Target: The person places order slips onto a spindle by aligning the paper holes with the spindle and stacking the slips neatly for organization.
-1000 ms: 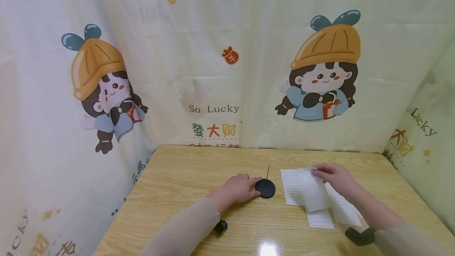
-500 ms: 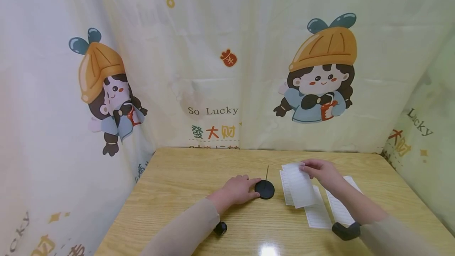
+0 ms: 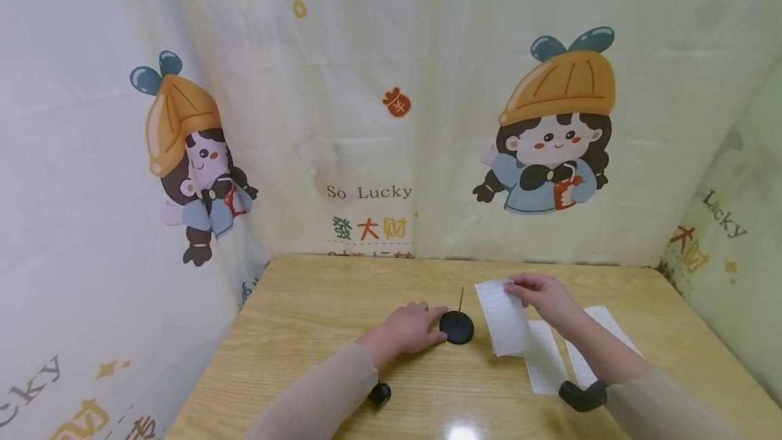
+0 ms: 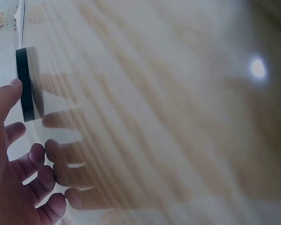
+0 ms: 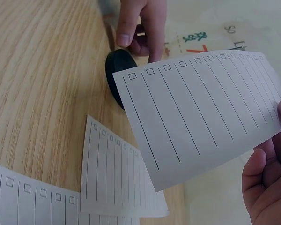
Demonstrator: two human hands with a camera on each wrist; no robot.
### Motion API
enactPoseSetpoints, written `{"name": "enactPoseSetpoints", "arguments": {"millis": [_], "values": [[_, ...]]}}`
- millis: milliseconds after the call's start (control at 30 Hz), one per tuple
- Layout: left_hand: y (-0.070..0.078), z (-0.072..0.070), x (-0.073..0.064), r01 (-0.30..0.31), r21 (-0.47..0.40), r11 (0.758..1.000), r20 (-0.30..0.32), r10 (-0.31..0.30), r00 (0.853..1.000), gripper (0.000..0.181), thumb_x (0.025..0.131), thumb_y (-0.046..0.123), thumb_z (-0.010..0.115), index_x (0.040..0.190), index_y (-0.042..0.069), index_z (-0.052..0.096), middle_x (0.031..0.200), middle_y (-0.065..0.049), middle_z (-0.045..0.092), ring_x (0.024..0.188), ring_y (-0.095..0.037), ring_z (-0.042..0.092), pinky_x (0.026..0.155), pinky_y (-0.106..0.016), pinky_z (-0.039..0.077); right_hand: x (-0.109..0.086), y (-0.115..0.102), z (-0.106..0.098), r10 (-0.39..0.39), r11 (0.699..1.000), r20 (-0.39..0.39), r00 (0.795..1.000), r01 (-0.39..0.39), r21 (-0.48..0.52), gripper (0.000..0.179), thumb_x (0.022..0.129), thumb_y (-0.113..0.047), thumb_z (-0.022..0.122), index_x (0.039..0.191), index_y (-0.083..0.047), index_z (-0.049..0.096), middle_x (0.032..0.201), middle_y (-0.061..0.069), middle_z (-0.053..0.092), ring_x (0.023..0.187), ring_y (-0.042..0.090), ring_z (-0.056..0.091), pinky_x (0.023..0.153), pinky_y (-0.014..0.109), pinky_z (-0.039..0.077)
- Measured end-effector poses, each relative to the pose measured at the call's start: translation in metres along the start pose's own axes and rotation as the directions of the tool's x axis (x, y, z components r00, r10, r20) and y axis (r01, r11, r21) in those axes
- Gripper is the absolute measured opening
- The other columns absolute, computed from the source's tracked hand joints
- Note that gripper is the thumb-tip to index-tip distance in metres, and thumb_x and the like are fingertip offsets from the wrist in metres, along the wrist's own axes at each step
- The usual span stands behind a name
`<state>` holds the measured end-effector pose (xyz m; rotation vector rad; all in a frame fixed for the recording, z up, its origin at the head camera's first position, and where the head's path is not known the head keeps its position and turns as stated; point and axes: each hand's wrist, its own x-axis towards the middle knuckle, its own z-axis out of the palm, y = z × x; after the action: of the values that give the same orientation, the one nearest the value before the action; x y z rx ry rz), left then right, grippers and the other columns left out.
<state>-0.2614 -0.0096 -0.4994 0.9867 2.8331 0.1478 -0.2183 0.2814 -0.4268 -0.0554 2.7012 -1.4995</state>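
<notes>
A bill spike (image 3: 457, 333) with a round black base and a thin upright pin stands on the wooden table. My left hand (image 3: 408, 330) holds the base at its left edge with thumb and forefinger; the other fingers lie relaxed beside it in the left wrist view. Right of the pin, my right hand (image 3: 546, 299) pinches the top edge of a lined paper slip (image 5: 201, 103) with checkboxes, which hangs tilted above the table and apart from the pin. Below it, another slip (image 5: 113, 173) lies on the table, partly covered by the raised one.
More lined slips lie flat: one slip (image 3: 546, 362) near the right wrist and another slip (image 3: 605, 328) partly under the right forearm. Black wrist-camera mounts show below both sleeves. A printed curtain (image 3: 366, 121) encloses the table (image 3: 318, 290) at the back and sides.
My right hand has carried the paper slip leftward, closer to the spike, and turned it to show its lined face. The left hand has stayed at the base.
</notes>
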Motion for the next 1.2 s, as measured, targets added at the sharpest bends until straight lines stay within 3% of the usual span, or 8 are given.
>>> {"name": "enactPoseSetpoints", "arguments": {"millis": [133, 300, 467, 567, 667, 767, 900, 1200], "values": [[-0.003, -0.002, -0.002, -0.001, -0.036, 0.999, -0.010, 0.000, 1.000, 0.061, 0.096, 0.058, 0.053, 0.151, 0.032, 0.042, 0.138, -0.004, 0.055, 0.125, -0.024, 0.053, 0.099, -0.041, 0.045, 0.001, -0.001, 0.003, -0.017, 1.000, 0.000, 1.000, 0.017, 0.026, 0.044, 0.097, -0.037, 0.064, 0.123, -0.002, 0.066, 0.111, 0.008, 0.065, 0.089, 0.023, 0.055, 0.082, 0.043, 0.044], [-0.004, -0.005, -0.004, -0.018, -0.080, 0.997, -0.052, 0.014, 0.999, 0.056, 0.101, 0.057, 0.043, 0.148, 0.027, 0.047, 0.139, -0.004, 0.055, 0.127, -0.022, 0.052, 0.101, -0.040, 0.044, 0.004, 0.000, 0.007, -0.006, 0.998, -0.002, 1.000, 0.006, 0.066, 0.043, 0.096, -0.036, 0.066, 0.123, -0.002, 0.066, 0.113, 0.008, 0.066, 0.090, 0.023, 0.057, 0.084, 0.043, 0.046], [-0.002, -0.014, -0.002, -0.022, -0.205, 0.979, -0.156, -0.011, 0.988, 0.051, 0.103, 0.055, 0.041, 0.141, 0.025, 0.055, 0.121, 0.003, 0.060, 0.104, -0.011, 0.058, 0.089, -0.034, 0.049, 0.008, 0.001, 0.009, 0.011, 0.998, -0.013, 1.000, -0.010, 0.064, 0.046, 0.094, -0.038, 0.067, 0.124, -0.004, 0.066, 0.114, 0.008, 0.066, 0.091, 0.024, 0.056, 0.082, 0.039, 0.047], [0.002, -0.024, -0.003, -0.015, -0.327, 0.945, -0.219, -0.061, 0.974, 0.048, 0.102, 0.054, 0.042, 0.137, 0.024, 0.058, 0.110, 0.008, 0.060, 0.089, -0.007, 0.056, 0.077, -0.030, 0.048, 0.009, -0.001, 0.011, 0.009, 0.998, -0.013, 1.000, -0.008, 0.069, 0.047, 0.094, -0.039, 0.067, 0.124, -0.003, 0.066, 0.114, 0.008, 0.066, 0.090, 0.024, 0.056, 0.080, 0.036, 0.046], [0.008, -0.034, -0.003, -0.020, -0.450, 0.893, -0.265, -0.112, 0.958, 0.049, 0.102, 0.056, 0.041, 0.134, 0.024, 0.060, 0.101, 0.012, 0.057, 0.083, -0.007, 0.052, 0.071, -0.028, 0.045, 0.009, -0.003, 0.012, 0.009, 0.998, -0.009, 1.000, -0.009, 0.066, 0.046, 0.095, -0.039, 0.066, 0.125, -0.004, 0.066, 0.114, 0.008, 0.065, 0.090, 0.024, 0.056, 0.079, 0.036, 0.045], [0.015, -0.041, -0.002, -0.041, -0.554, 0.832, -0.293, -0.149, 0.945, 0.048, 0.102, 0.056, 0.041, 0.131, 0.024, 0.062, 0.099, 0.014, 0.056, 0.085, -0.008, 0.052, 0.072, -0.029, 0.045, 0.009, -0.005, 0.014, 0.008, 0.998, -0.007, 1.000, -0.008, 0.058, 0.045, 0.096, -0.038, 0.065, 0.125, -0.005, 0.066, 0.113, 0.008, 0.065, 0.089, 0.024, 0.056, 0.080, 0.037, 0.044], [0.025, -0.048, 0.001, -0.077, -0.631, 0.772, -0.320, -0.169, 0.932, 0.041, 0.102, 0.052, 0.046, 0.125, 0.024, 0.065, 0.100, 0.012, 0.057, 0.086, -0.009, 0.053, 0.072, -0.030, 0.046, 0.009, -0.009, 0.017, -0.007, 0.998, -0.008, 1.000, 0.008, 0.055, 0.042, 0.097, -0.037, 0.064, 0.123, -0.004, 0.067, 0.110, 0.008, 0.066, 0.088, 0.023, 0.056, 0.082, 0.043, 0.045], [0.040, -0.049, 0.010, -0.076, -0.695, 0.715, -0.323, -0.215, 0.922, 0.032, 0.098, 0.051, 0.056, 0.112, 0.025, 0.069, 0.091, 0.012, 0.057, 0.078, -0.009, 0.053, 0.063, -0.028, 0.046, 0.014, -0.011, 0.023, -0.033, 0.996, -0.014, 0.999, 0.034, 0.087, 0.038, 0.098, -0.031, 0.064, 0.121, -0.001, 0.067, 0.109, 0.010, 0.068, 0.089, 0.022, 0.057, 0.084, 0.044, 0.048]]}}
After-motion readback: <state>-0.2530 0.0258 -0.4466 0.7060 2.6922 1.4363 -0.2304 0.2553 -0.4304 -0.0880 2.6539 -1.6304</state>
